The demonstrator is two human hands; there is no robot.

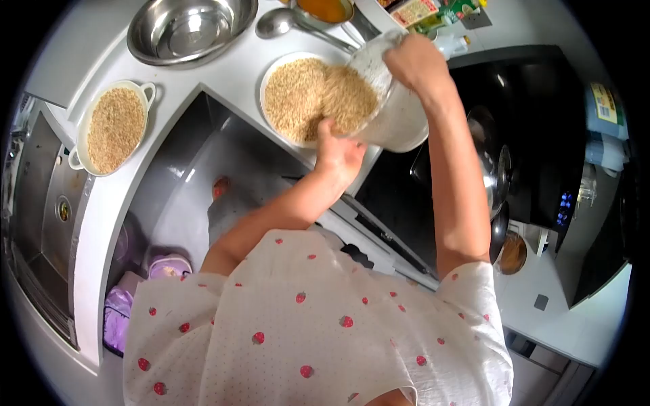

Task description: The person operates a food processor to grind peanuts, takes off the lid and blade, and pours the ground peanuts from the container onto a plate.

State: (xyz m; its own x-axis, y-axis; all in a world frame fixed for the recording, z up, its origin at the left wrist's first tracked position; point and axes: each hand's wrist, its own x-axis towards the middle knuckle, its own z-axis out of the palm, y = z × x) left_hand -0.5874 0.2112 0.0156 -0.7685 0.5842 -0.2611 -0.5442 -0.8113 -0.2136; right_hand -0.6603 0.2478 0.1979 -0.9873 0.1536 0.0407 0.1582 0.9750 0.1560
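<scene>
A clear plastic container (pixel 401 125) is tipped over a round white bowl (pixel 264 111), with tan, crumb-like grains at its mouth. My right hand (pixel 418 62) is closed on the container's far rim. From the near side, my left hand (pixel 340 150) holds its lower edge, thumb up by the grains and the other fingers partly hidden beneath. More of the same grains (pixel 292 95) fill the bowl; exactly where they meet the container's load is blurred.
Left on the counter are a white two-handled dish (pixel 148 91) of similar grains and a steel basin (pixel 145 51). A ladle (pixel 274 24) and a pan of orange liquid (pixel 326 9) lie behind. Right is a black cooktop (pixel 535 101); a sink (pixel 51 223) is far left.
</scene>
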